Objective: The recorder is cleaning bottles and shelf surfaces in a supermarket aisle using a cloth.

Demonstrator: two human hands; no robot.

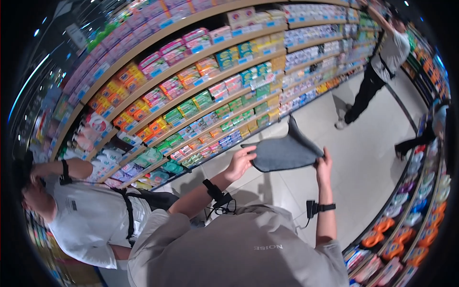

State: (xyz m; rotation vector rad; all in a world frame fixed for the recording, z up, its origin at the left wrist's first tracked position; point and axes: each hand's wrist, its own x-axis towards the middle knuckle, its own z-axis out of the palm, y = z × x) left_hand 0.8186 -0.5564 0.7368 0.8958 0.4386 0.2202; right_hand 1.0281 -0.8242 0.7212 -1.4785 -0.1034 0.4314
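Observation:
A dark grey cloth [283, 153] with a black edge is spread between both hands, above the tiled floor. My left hand [241, 162] is at the cloth's left edge, with fingers slightly apart; whether they grip it is hard to tell. My right hand [324, 161] pinches the cloth's right corner. A pointed flap of the cloth stands up at its top right. Each forearm wears a black strap with a small device, and a cable hangs from the left one.
Long shelves [215, 86] of packaged goods run along the left and ahead. Another shelf [417, 229] of bottles curves on the right. One person [89, 215] stands close at left; another person [391, 53] stands farther off in the aisle, and part of a third shows at right.

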